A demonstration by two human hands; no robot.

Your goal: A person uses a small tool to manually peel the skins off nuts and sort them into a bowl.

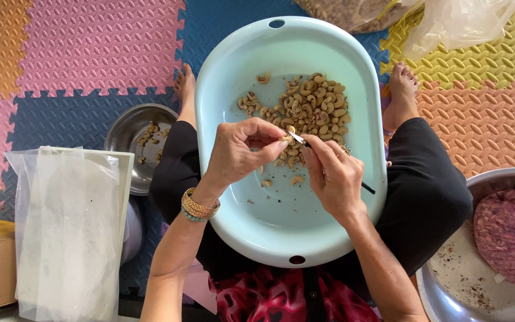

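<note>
A pale blue oval basin [353,77] rests on my lap and holds a heap of cashew nuts [314,107] at its far side. Over its middle, my left hand [239,152] pinches a single cashew nut [287,136] between thumb and fingertips. My right hand [332,176] grips a small knife [298,139] whose thin metal blade touches that nut; the dark handle end sticks out behind the hand. Gold bangles sit on my left wrist and a ring on my right hand.
A steel bowl [127,128] with a few nuts sits at left, beside a clear plastic bag [67,226] on a tray. A large steel basin [478,280] with a pink-filled bag is at lower right. Bags lie at the top, cardboard box at far left.
</note>
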